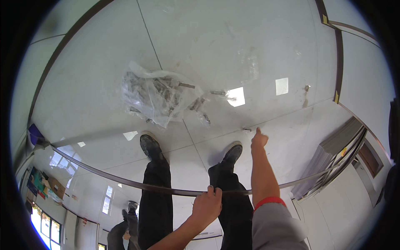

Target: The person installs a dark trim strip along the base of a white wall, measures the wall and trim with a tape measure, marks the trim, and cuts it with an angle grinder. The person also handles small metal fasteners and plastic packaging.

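Observation:
A long, thin, dark strip (179, 191) runs across the view in front of my legs, looking curved in this lens. My left hand (207, 207) is closed around its middle, fingers wrapped over the top edge. Further forward, low over the floor, is my right hand (259, 139), its fingers mostly curled and one pointing ahead; whether they hold anything small is hidden. Just left of it lies a small metallic piece (246, 130) on the floor, apart from the hand. The strip passes behind my right forearm.
A clear plastic bag (160, 93) of metal parts lies ahead of my shoes, with several parts loose beside it. At the right leans a stack of grey panels (329, 156). Another person's legs (125, 229) show at lower left. Boxes (55, 187) stand beyond them.

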Demonstrator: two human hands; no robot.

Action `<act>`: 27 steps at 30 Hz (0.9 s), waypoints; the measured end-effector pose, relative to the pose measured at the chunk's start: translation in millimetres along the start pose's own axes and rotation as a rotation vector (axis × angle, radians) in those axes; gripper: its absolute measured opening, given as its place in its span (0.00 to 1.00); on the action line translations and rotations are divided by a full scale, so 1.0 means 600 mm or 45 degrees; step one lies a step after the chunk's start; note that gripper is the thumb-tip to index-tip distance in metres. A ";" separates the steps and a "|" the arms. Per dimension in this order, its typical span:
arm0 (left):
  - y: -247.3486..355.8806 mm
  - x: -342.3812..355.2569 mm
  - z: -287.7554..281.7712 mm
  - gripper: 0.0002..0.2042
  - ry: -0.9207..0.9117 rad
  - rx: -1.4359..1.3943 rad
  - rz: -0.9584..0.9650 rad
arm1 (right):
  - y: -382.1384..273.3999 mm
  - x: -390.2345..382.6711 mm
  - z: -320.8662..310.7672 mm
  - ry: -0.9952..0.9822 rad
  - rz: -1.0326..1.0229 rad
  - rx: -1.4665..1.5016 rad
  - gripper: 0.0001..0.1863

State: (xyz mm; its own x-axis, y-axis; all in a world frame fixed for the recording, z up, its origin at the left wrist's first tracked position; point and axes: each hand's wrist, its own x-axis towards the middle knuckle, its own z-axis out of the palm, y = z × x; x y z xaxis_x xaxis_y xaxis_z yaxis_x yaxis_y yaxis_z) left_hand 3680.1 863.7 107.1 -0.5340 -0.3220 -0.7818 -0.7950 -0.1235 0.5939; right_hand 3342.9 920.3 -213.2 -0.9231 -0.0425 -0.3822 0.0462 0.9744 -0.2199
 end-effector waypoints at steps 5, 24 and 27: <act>0.004 0.004 -0.007 0.19 -0.053 0.009 -0.001 | -0.019 -0.067 0.044 -0.213 0.462 0.610 0.19; -0.007 -0.026 -0.011 0.18 0.065 -0.095 0.014 | -0.220 -0.355 0.125 -0.700 -0.792 -0.445 0.22; -0.010 -0.025 -0.005 0.15 -0.033 -0.212 -0.025 | -0.217 -0.409 0.144 -0.496 -0.697 -0.306 0.27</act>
State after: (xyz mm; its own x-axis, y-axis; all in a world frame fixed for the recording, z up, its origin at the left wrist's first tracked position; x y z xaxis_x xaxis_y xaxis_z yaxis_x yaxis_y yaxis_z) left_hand 3694.0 866.4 115.6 -0.5276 -0.2936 -0.7971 -0.7479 -0.2844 0.5998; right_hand 3596.2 784.7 -168.6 -0.5838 -0.5718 -0.5764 -0.5121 0.8102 -0.2852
